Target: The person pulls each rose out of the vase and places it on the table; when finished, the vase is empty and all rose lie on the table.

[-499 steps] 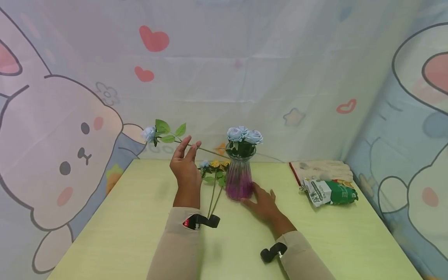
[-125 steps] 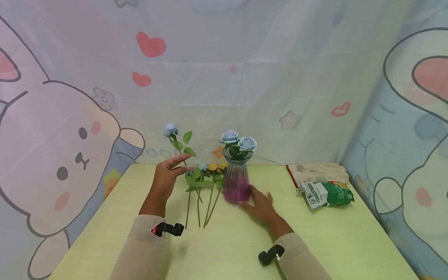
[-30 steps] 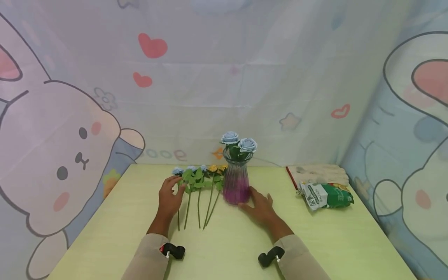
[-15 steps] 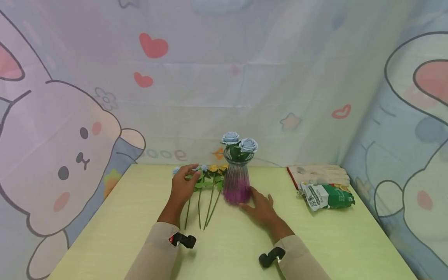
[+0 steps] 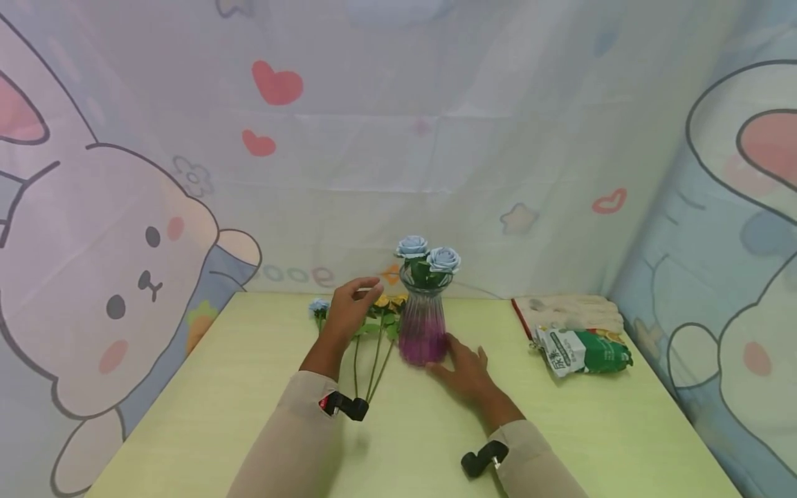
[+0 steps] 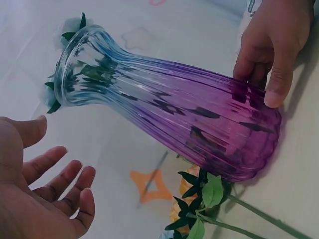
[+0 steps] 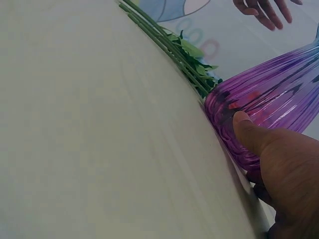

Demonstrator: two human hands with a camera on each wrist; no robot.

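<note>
You are working in what looks like a staged recording booth: printed cartoon cloth (image 5: 473,152) is hanging behind and beside the yellow-green table (image 5: 205,408); black wrist cameras (image 5: 344,405) are sitting on your sleeves (image 5: 280,439).

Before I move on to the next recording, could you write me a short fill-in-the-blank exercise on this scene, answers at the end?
1. The glass vase is held near its base by the person's ____ grip.
2. The vase contains ____ blue roses.
3. The lower part of the vase is tinted ____.
4. In the head view, the loose flowers lie to the ____ of the vase.

Missing words: right; two; purple; left.
</note>
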